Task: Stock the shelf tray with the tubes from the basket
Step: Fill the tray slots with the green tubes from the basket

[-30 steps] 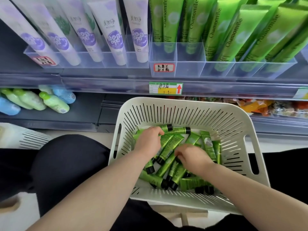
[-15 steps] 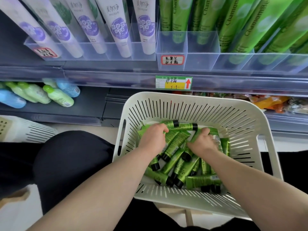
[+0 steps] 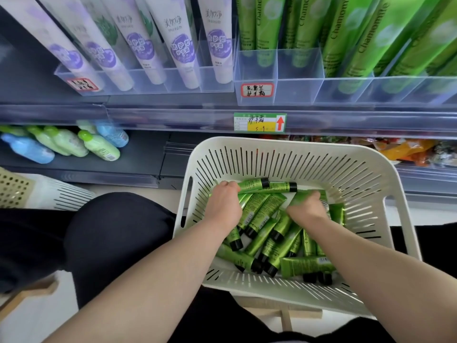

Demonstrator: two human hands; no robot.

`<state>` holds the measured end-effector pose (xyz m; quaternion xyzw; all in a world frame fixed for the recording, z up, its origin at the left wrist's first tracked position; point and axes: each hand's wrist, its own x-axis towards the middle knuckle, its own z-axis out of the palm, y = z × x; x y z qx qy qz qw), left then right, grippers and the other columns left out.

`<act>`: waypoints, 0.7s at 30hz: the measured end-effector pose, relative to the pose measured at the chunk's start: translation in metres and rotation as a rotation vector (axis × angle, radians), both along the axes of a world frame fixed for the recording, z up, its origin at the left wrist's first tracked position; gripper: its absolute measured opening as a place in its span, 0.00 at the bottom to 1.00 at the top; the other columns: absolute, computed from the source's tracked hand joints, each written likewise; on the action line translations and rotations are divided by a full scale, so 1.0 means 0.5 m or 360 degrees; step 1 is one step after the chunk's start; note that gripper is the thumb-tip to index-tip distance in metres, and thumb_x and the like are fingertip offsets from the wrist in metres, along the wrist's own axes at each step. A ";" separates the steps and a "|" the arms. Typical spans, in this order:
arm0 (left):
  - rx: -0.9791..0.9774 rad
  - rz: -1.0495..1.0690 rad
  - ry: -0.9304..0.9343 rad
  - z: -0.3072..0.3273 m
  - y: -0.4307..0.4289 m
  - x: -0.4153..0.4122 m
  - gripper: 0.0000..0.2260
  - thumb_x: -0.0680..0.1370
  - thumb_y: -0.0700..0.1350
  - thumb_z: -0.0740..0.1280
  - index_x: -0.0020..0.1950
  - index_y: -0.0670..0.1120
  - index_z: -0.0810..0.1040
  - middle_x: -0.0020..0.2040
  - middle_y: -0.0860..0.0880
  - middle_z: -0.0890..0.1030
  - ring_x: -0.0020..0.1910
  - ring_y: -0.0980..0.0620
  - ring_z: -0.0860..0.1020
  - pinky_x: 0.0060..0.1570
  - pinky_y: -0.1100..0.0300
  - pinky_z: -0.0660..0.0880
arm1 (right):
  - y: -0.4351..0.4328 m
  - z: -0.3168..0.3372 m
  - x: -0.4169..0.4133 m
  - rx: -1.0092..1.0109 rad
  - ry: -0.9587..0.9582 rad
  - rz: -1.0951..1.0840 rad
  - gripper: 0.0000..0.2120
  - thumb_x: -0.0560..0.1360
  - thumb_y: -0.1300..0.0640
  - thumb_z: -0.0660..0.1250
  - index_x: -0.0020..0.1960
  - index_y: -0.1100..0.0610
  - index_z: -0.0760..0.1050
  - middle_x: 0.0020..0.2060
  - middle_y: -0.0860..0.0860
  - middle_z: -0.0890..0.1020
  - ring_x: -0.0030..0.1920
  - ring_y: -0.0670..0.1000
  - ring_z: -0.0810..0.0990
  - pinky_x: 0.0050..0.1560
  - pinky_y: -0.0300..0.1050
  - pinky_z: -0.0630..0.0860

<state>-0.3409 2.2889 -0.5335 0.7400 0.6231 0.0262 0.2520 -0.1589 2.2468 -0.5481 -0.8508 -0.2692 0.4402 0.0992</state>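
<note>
1. Small green plastic tubes (image 3: 262, 216) with black caps lie jumbled in white slotted plastic basket (image 3: 346, 184); none lifted yet.
2. Left hand (image 3: 223, 206) clenched round end of a far tube; right hand (image 3: 308, 210) curled into pile, actual hold cannot be told.
3. Best way, probably: gather a few, caps aligned; squeeze lightly, tubes look soft; lift clear of basket rim; stand them in clear divided plastic shelf tray (image 3: 296, 92) above.

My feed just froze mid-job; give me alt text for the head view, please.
Both hands are down in the white slotted basket among loose green tubes: the left hand grips one, the fingers of the right hand curl into the pile. Above, the clear shelf tray holds tall green packs.
</note>
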 end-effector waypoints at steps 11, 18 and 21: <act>-0.0198 0.0140 0.0136 -0.015 -0.013 0.008 0.21 0.75 0.32 0.64 0.68 0.42 0.71 0.65 0.42 0.69 0.64 0.44 0.69 0.62 0.51 0.72 | -0.009 0.062 -0.021 0.0430 0.0220 0.0386 0.15 0.81 0.51 0.57 0.60 0.61 0.68 0.39 0.55 0.79 0.26 0.46 0.68 0.24 0.41 0.66; -0.0231 0.0061 -0.0100 -0.011 -0.016 0.034 0.21 0.74 0.30 0.64 0.65 0.44 0.73 0.64 0.47 0.70 0.58 0.51 0.72 0.53 0.64 0.68 | -0.013 0.085 -0.007 0.0574 -0.0110 0.0747 0.10 0.81 0.54 0.57 0.59 0.57 0.67 0.35 0.50 0.77 0.28 0.48 0.73 0.25 0.40 0.66; -0.0290 0.0109 -0.0029 -0.024 -0.013 0.035 0.18 0.77 0.36 0.66 0.66 0.43 0.71 0.63 0.45 0.73 0.57 0.48 0.75 0.54 0.60 0.71 | -0.012 0.079 0.002 0.0628 -0.0112 0.0737 0.13 0.80 0.55 0.58 0.64 0.53 0.66 0.34 0.50 0.79 0.26 0.47 0.73 0.23 0.40 0.67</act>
